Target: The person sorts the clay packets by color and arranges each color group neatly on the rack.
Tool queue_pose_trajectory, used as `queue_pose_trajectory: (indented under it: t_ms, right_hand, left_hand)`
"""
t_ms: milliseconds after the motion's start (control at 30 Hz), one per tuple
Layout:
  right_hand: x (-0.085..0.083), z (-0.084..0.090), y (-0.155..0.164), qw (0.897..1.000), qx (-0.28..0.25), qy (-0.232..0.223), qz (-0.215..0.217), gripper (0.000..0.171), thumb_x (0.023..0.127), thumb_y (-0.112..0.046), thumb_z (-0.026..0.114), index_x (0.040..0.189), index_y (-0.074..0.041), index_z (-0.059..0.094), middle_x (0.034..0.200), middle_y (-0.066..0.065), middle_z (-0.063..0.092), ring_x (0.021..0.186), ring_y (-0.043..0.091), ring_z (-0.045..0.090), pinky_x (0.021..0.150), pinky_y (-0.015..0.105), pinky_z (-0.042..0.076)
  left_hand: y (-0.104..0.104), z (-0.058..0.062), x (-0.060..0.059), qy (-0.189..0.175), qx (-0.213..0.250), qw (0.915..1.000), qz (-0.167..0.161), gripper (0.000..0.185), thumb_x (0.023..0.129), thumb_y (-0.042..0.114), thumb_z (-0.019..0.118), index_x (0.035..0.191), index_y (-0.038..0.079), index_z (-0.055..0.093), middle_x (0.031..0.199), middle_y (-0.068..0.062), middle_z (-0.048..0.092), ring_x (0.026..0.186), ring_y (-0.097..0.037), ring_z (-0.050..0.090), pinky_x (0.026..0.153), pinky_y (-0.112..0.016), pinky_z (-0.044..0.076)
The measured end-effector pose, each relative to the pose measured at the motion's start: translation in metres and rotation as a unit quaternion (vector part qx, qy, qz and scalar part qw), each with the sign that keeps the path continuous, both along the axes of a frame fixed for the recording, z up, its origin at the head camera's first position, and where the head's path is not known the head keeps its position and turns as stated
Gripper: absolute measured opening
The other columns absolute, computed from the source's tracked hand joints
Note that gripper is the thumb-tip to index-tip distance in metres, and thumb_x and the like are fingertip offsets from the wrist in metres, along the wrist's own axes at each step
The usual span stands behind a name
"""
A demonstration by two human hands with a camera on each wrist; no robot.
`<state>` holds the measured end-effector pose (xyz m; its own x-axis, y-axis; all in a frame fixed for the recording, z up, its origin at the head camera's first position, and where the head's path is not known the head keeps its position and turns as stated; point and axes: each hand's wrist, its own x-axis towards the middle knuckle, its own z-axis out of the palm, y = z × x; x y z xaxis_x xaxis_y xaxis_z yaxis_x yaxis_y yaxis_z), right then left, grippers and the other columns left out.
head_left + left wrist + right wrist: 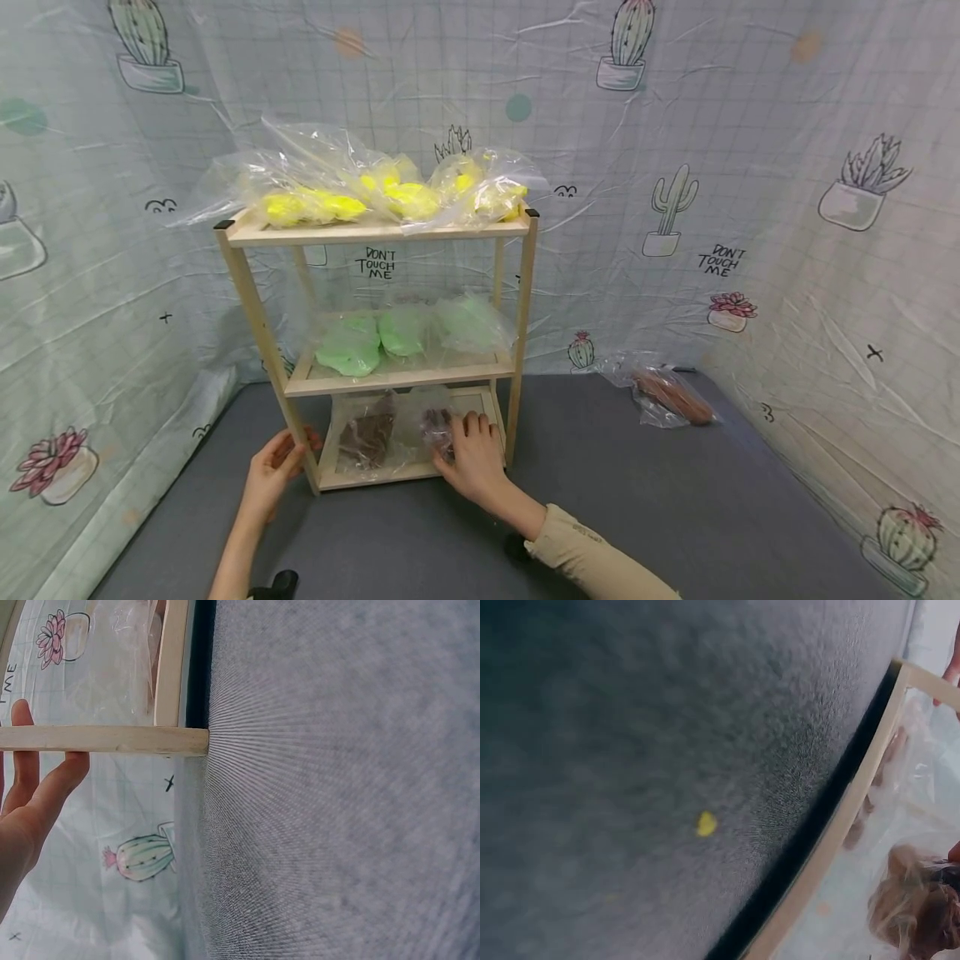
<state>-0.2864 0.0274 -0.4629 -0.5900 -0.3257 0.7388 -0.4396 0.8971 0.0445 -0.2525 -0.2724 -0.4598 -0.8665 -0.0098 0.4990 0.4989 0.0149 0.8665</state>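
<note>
your left hand (272, 473) gripped the rack post (264, 337); right hand (470, 454) pinched the bagged clay (438, 423), which might snag and tear.

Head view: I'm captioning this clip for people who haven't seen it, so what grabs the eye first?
The wooden shelf on the grey mat, against a cactus-print backdrop. Its levels are sorted by colour: yellow bags on top, green bags in the middle, brown bags at the bottom. The right hand grips a bottom bag, the left hand holds the front left post, and one brown bag lies on the mat to the right.
</note>
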Motion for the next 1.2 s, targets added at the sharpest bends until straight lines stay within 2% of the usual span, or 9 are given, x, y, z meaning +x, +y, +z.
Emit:
queue_pose_trajectory:
  t_ms: [200, 400, 533, 700, 967, 1067, 1200]
  right_hand:
    - [-0.011, -0.004, -0.012, 1.000, 0.000, 0.013, -0.013, 0.041, 0.076, -0.046, 0.061, 0.095, -0.011, 0.050, 0.091, 0.011, 0.053, 0.080, 0.025, 0.051, 0.064, 0.035, 0.036]
    - [-0.019, -0.005, -0.020, 0.999, 0.012, 0.012, -0.031, 0.041, 0.076, -0.047, 0.060, 0.096, -0.011, 0.053, 0.089, 0.011, 0.055, 0.080, 0.025, 0.052, 0.063, 0.035, 0.038]
    - [-0.023, -0.005, -0.024, 0.999, 0.015, -0.012, -0.040, 0.044, 0.075, -0.046, 0.060, 0.101, -0.012, 0.055, 0.087, 0.011, 0.055, 0.078, 0.025, 0.052, 0.063, 0.036, 0.038]
    - [-0.024, -0.008, -0.027, 0.996, 0.047, -0.065, -0.050, 0.048, 0.078, -0.046, 0.058, 0.113, -0.013, 0.053, 0.094, 0.012, 0.057, 0.082, 0.027, 0.055, 0.067, 0.039, 0.041]
    - [-0.017, -0.008, -0.022, 0.988, 0.105, -0.117, -0.011, 0.063, 0.078, -0.059, 0.055, 0.121, -0.013, 0.048, 0.100, 0.012, 0.057, 0.085, 0.025, 0.056, 0.066, 0.039, 0.042]
    - [-0.012, -0.006, -0.018, 0.985, 0.110, -0.134, 0.013, 0.058, 0.080, -0.057, 0.054, 0.118, -0.013, 0.049, 0.100, 0.011, 0.056, 0.086, 0.025, 0.054, 0.066, 0.039, 0.040]
    - [-0.009, -0.003, -0.013, 0.982, 0.102, -0.153, 0.042, 0.044, 0.086, -0.044, 0.051, 0.118, -0.013, 0.050, 0.100, 0.011, 0.055, 0.084, 0.024, 0.052, 0.063, 0.035, 0.037]
  left_hand:
    - [0.000, 0.000, -0.002, 0.000, 0.002, 1.0000, -0.003, 0.029, 0.092, -0.002, 0.042, 0.118, -0.014, 0.044, 0.099, 0.011, 0.065, 0.090, -0.001, 0.063, 0.070, -0.017, 0.050]
    - [0.001, 0.001, -0.004, 0.003, -0.002, 1.0000, -0.009, 0.030, 0.092, -0.002, 0.042, 0.118, -0.017, 0.041, 0.099, 0.011, 0.065, 0.091, -0.001, 0.062, 0.070, -0.017, 0.050]
    - [0.003, 0.003, -0.006, 0.002, -0.004, 1.0000, -0.009, 0.031, 0.092, -0.001, 0.042, 0.118, -0.018, 0.041, 0.099, 0.011, 0.065, 0.091, -0.001, 0.063, 0.070, -0.017, 0.050]
    - [0.003, 0.003, -0.007, 0.001, -0.001, 1.0000, -0.008, 0.031, 0.092, -0.001, 0.043, 0.118, -0.017, 0.042, 0.100, 0.011, 0.065, 0.091, -0.001, 0.062, 0.070, -0.017, 0.050]
    - [0.002, 0.002, -0.002, 0.004, 0.006, 1.0000, -0.006, 0.029, 0.091, -0.003, 0.042, 0.119, -0.013, 0.044, 0.100, 0.012, 0.065, 0.091, 0.000, 0.063, 0.070, -0.016, 0.049]
    - [0.001, 0.000, -0.001, -0.001, 0.004, 1.0000, -0.002, 0.030, 0.091, -0.003, 0.042, 0.119, -0.013, 0.044, 0.100, 0.012, 0.065, 0.091, 0.000, 0.062, 0.069, -0.016, 0.049]
    - [0.000, -0.001, -0.001, -0.015, -0.007, 0.9998, 0.008, 0.032, 0.092, 0.001, 0.044, 0.120, -0.015, 0.041, 0.100, 0.015, 0.065, 0.091, 0.002, 0.062, 0.069, -0.015, 0.049]
